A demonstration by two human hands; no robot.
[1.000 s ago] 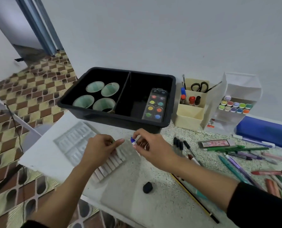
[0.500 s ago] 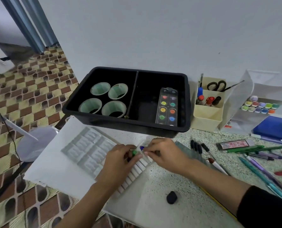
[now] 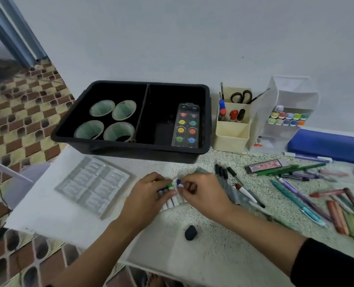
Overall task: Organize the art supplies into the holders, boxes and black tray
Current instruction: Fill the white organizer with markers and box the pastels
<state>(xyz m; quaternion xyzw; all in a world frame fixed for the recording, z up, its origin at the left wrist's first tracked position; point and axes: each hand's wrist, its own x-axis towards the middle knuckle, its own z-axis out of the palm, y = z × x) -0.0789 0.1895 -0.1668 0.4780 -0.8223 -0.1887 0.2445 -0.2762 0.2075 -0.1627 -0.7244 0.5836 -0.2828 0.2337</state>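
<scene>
A row of small white paint tubes (image 3: 173,200) lies on the table in front of the black tray (image 3: 130,151). My left hand (image 3: 149,195) rests over the row's left end, fingers curled on a green-capped tube (image 3: 170,185). My right hand (image 3: 201,193) pinches a blue-capped tube (image 3: 179,181) just beside it. The black tray holds several green-lined cups (image 3: 110,121) on its left side and a watercolour palette (image 3: 186,125) on its right.
A clear plastic insert (image 3: 93,187) lies on white paper to the left. A cream holder (image 3: 232,123) with scissors and a clear marker box (image 3: 285,119) stand at the back right. Pens, pencils and crayons (image 3: 308,195) are scattered right. A black eraser (image 3: 191,233) lies near.
Both hands came together over the tube row. The left hand now holds a green-capped tube next to the blue-capped one in the right hand. The camera shifted left and down.
</scene>
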